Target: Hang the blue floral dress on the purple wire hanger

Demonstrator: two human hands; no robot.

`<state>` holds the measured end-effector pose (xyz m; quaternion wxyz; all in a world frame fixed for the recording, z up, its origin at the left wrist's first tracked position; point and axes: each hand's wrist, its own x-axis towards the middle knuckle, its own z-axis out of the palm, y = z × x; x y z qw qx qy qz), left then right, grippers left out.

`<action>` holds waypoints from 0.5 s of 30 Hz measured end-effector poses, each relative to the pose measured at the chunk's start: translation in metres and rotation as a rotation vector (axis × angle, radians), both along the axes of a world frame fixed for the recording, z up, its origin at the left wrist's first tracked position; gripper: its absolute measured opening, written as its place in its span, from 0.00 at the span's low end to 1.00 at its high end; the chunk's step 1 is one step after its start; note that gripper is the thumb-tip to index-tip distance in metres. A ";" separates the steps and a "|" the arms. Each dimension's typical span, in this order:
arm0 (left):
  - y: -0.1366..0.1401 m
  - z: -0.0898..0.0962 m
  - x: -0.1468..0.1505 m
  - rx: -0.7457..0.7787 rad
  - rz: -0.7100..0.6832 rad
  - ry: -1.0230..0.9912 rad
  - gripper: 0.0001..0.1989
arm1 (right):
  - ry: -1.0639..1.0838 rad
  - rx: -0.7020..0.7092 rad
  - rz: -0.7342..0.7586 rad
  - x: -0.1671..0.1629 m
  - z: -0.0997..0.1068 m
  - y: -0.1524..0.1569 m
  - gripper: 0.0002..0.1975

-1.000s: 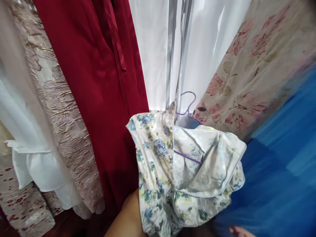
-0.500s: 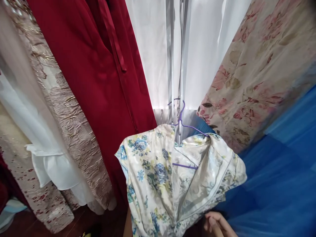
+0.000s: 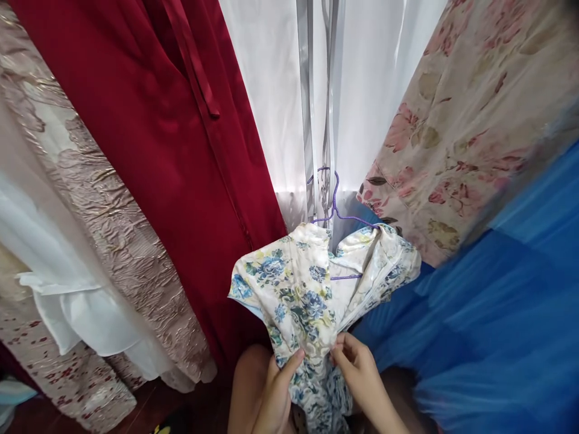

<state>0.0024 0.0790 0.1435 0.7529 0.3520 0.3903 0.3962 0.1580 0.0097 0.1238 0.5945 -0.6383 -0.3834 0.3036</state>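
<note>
A white dress with blue and yellow flowers (image 3: 298,295) hangs by its shoulders on a purple hanger (image 3: 335,199), its right front folded open to show the lining. My left hand (image 3: 281,386) is closed on the dress's left side near the waist, thumb on the front and fingers behind. My right hand (image 3: 355,361) pinches the edge of the opening at the waist; the tiny part between the fingertips is hidden. Below my hands the cloth gathers in folds.
Behind the hanger hang white cloth (image 3: 266,90) and grey straps (image 3: 332,108). A red garment (image 3: 181,199) and pink brocade (image 3: 122,205) hang on the left. To the right are a pink floral garment (image 3: 434,150) and blue tulle (image 3: 488,313). Dark floor (image 3: 149,404) shows at lower left.
My right hand has moved left and up onto the opening's edge. My left hand has come into view on the dress. The open right front has drawn inward.
</note>
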 end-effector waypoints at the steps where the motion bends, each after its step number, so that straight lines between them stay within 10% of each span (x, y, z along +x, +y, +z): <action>1: -0.001 0.000 -0.001 -0.003 0.010 -0.003 0.33 | 0.002 -0.016 0.031 0.001 -0.001 0.000 0.21; 10: 0.000 -0.003 0.003 0.001 0.069 -0.011 0.30 | 0.056 -0.035 0.096 -0.004 0.008 -0.010 0.19; 15: 0.005 -0.027 -0.004 0.641 0.579 0.313 0.25 | 0.051 -0.114 0.160 -0.002 -0.001 -0.020 0.17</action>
